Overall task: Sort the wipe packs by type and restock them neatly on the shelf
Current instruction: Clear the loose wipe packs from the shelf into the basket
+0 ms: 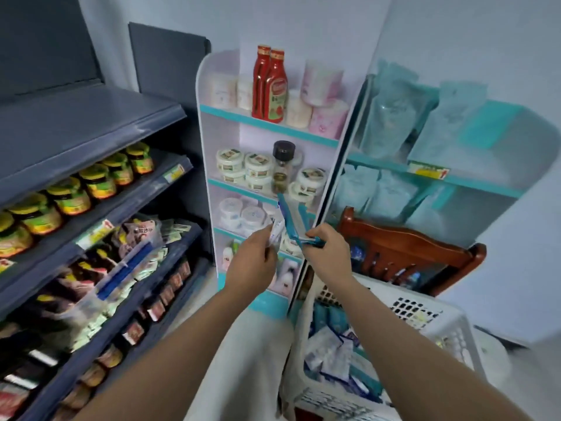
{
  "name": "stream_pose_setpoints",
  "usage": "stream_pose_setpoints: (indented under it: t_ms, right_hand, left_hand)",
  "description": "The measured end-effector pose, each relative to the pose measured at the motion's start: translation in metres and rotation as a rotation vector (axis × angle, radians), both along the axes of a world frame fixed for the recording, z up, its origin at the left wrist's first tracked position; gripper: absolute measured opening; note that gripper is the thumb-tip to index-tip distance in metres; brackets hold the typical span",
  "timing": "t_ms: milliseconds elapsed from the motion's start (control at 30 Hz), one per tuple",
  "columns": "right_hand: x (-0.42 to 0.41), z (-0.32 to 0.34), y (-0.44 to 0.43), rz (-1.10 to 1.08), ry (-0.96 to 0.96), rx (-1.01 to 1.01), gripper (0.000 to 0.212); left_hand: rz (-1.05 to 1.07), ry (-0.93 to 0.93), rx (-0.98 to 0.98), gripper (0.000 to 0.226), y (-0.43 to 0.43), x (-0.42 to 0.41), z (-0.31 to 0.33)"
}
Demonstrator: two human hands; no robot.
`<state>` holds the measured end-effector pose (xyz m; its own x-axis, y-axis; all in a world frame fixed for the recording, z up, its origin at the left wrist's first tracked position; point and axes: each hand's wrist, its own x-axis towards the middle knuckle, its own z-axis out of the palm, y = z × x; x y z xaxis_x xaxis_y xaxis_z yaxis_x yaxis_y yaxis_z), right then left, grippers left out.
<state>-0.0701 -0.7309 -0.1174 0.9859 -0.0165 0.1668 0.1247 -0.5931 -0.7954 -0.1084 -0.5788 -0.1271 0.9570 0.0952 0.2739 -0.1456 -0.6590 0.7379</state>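
Observation:
Both my hands are raised in front of the narrow white shelf unit (206, 123). My left hand (253, 259) grips a small white wipe pack (277, 229) with blue print. My right hand (326, 253) pinches a teal-blue wipe pack (291, 220) by its lower end, so the pack stands edge-on above the fingers. The two packs are close together, almost touching. Below right, a white plastic basket (425, 317) holds several more white and blue wipe packs (332, 354). Pale teal packs (391, 117) stand in rows on the teal-edged shelf (473, 180) at the right.
Dark shelving at the left carries jars (69, 196) and sachets (136, 238). The white unit holds ketchup bottles (271, 86), tissue rolls and tubs (258, 165). A red-brown wooden chair back (409, 241) stands behind the basket.

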Motion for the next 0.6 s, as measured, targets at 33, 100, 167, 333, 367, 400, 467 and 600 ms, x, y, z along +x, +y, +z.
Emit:
stream_pose_setpoints:
  t_ms: [33, 100, 167, 333, 367, 400, 467, 600]
  right_hand:
    - [0.001, -0.008, -0.015, -0.022, 0.009, -0.011, 0.019]
    - [0.001, -0.025, -0.043, -0.072, 0.077, -0.037, 0.017]
    - [0.000, -0.041, -0.070, -0.118, 0.170, -0.068, 0.014]
    - [-0.007, -0.088, -0.128, -0.221, 0.414, -0.136, 0.012]
    - [-0.009, -0.098, -0.138, -0.239, 0.454, -0.145, 0.010]
    - [-0.011, -0.109, -0.147, -0.250, 0.489, -0.156, 0.009]
    - [-0.015, -0.131, -0.163, -0.250, 0.555, -0.184, 0.008]
    - [-0.014, -0.181, -0.186, -0.231, 0.699, -0.185, 0.008]
  left_hand:
    - [-0.024, 0.036, -0.003, 0.038, -0.014, 0.005, -0.008]
    - [-0.094, 0.104, -0.019, 0.038, -0.040, 0.014, -0.027]
    - [-0.159, 0.183, -0.008, 0.039, -0.064, 0.024, -0.045]
    - [-0.334, 0.382, 0.079, 0.038, -0.117, 0.036, -0.102]
    - [-0.360, 0.424, 0.091, 0.040, -0.126, 0.037, -0.113]
    - [-0.378, 0.463, 0.103, 0.041, -0.135, 0.038, -0.124]
    - [-0.409, 0.525, 0.129, 0.041, -0.152, 0.037, -0.144]
    - [-0.405, 0.655, 0.196, 0.035, -0.181, 0.039, -0.185]
